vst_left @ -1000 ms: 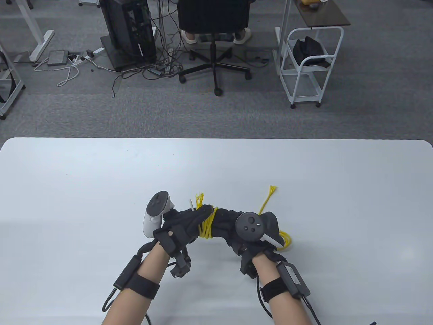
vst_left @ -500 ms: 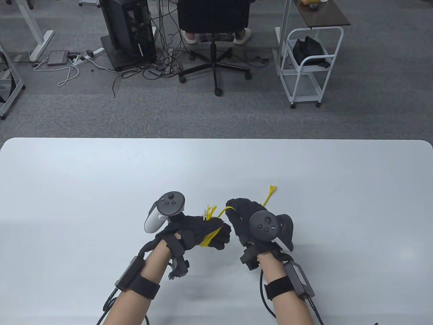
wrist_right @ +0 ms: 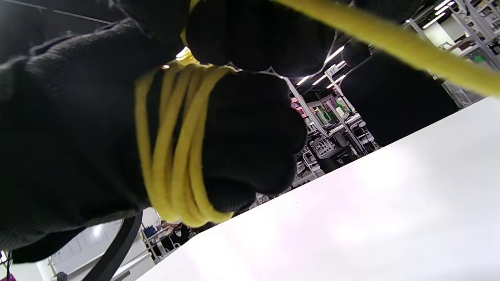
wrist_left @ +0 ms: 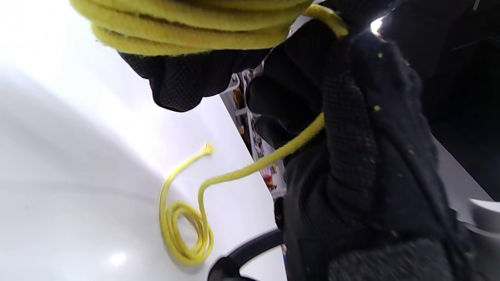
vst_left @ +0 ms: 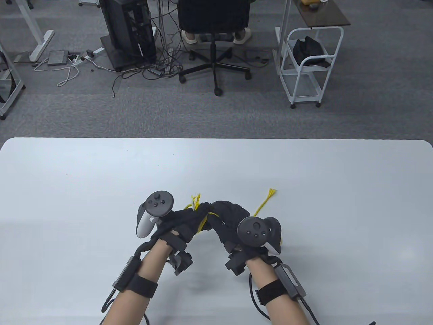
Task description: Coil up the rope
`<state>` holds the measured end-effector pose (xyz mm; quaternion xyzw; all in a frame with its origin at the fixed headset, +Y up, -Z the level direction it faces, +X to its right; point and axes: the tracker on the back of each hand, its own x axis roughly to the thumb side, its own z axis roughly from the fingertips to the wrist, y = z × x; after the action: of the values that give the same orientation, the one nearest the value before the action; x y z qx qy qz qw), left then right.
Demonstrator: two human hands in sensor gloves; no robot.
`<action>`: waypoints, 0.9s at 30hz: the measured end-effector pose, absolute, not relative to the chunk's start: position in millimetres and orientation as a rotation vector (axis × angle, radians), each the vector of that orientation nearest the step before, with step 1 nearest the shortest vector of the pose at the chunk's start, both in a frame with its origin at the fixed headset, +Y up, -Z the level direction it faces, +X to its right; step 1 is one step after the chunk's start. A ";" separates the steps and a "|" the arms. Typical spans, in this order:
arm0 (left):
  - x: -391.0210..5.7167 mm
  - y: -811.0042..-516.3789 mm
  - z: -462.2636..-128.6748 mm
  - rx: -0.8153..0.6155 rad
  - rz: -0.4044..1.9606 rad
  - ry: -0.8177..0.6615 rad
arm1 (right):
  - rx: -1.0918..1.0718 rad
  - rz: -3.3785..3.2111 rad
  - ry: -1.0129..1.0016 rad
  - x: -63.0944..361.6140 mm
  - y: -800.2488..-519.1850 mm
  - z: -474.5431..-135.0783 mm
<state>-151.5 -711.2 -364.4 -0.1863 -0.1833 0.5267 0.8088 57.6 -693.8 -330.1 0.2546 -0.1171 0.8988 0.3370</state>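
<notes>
A thin yellow rope [vst_left: 203, 223] is wound in several turns around the fingers of my left hand [vst_left: 189, 220]; the turns show in the right wrist view [wrist_right: 175, 144] and in the left wrist view [wrist_left: 187, 31]. My right hand [vst_left: 226, 216] is over the left fingertips and grips the running strand [wrist_left: 273, 154]. The slack lies in a small loop on the table [wrist_left: 183, 230]. One frayed end [vst_left: 271, 193] lies beyond the right hand, the other [vst_left: 196, 199] sticks up by the left fingers.
The white table [vst_left: 101, 176] extends on all sides of the hands. Beyond its far edge stand an office chair [vst_left: 213, 37], a computer tower [vst_left: 128, 30] with floor cables, and a white cart [vst_left: 309, 64].
My right hand has moved left and back onto the left fingertips, carrying the strand over them. Half a second ago the hands were apart. The left hand has shifted slightly left.
</notes>
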 end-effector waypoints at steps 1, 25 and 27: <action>-152.4 -710.6 -364.3 -0.381 1.124 -0.380 | 0.673 2.348 -0.306 56.4 -693.5 -329.6; -161.9 -693.5 -360.2 -0.098 1.508 -0.499 | 0.777 2.453 0.045 40.9 -715.7 -335.1; -162.1 -694.3 -360.0 -0.093 1.578 -0.519 | 0.773 2.466 0.077 42.7 -719.3 -337.5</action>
<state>-162.1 -694.3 -360.0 -0.0412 -0.2306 0.7011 0.6735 42.7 -719.3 -337.5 0.2875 0.0288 0.9172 0.2744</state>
